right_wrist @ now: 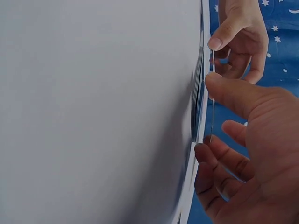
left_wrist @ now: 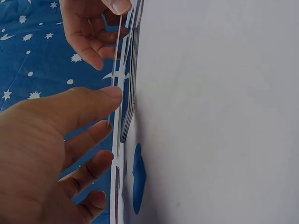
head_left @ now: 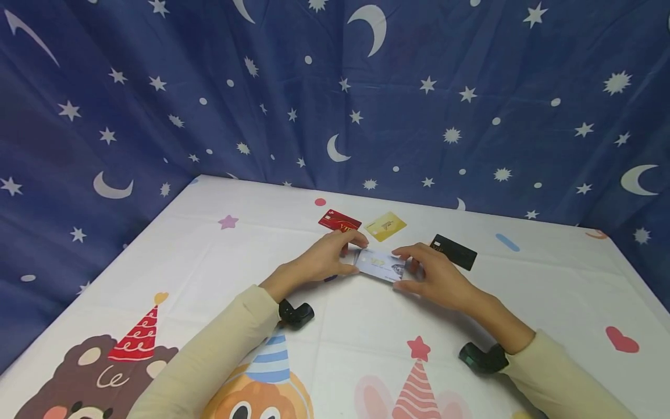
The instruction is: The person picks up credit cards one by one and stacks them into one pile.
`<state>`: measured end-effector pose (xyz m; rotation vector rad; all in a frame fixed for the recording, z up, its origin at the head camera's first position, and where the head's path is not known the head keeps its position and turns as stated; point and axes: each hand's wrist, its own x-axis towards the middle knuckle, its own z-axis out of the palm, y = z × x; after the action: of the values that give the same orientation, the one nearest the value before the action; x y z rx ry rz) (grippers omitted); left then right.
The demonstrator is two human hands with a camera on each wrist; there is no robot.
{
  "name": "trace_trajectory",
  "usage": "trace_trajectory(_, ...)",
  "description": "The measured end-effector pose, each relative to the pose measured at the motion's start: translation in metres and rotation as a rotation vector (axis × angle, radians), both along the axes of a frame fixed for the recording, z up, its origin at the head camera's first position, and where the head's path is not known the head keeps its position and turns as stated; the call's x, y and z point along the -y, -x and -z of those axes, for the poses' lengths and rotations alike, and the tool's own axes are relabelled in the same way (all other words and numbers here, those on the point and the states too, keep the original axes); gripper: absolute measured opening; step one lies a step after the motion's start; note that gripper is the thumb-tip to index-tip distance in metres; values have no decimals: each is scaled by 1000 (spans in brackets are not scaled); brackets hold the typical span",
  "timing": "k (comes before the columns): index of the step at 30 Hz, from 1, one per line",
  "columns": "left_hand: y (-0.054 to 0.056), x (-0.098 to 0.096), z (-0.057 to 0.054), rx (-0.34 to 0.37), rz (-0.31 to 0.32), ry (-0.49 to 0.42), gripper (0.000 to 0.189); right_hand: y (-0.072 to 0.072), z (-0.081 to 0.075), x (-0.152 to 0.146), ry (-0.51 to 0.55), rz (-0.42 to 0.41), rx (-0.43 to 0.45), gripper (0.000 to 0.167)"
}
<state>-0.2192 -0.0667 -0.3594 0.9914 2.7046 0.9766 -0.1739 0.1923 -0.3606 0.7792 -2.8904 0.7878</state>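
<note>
A pale silver card (head_left: 381, 265) with gold lettering is held flat between the two hands. At its left end my left hand (head_left: 328, 256) pinches it between thumb and fingers. The right hand (head_left: 437, 276) grips the opposite end the same way. Seen edge-on, the card (left_wrist: 117, 56) is a thin line in the left wrist view, above a stack of cards (left_wrist: 132, 70) lying on the table. In the right wrist view, the same stack (right_wrist: 196, 100) sits below the held card (right_wrist: 213, 112), with a gap between them.
Beyond the hands lie a red card (head_left: 339, 220), a gold card (head_left: 385, 226) and a black card (head_left: 454, 251), apart from each other. A white cartoon-printed cloth covers the table (head_left: 209, 233). Behind it hangs a blue curtain (head_left: 272, 75) with moons and stars.
</note>
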Motion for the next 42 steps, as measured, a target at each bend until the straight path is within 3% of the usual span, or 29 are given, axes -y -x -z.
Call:
trace_trajectory(19, 7, 6, 7, -2, -5, -1, 56, 2, 0, 7, -10, 9, -34, 57)
trace_trajectory(42, 4, 0, 6, 57, 3, 42, 60, 3, 4, 7, -6, 7, -18, 53)
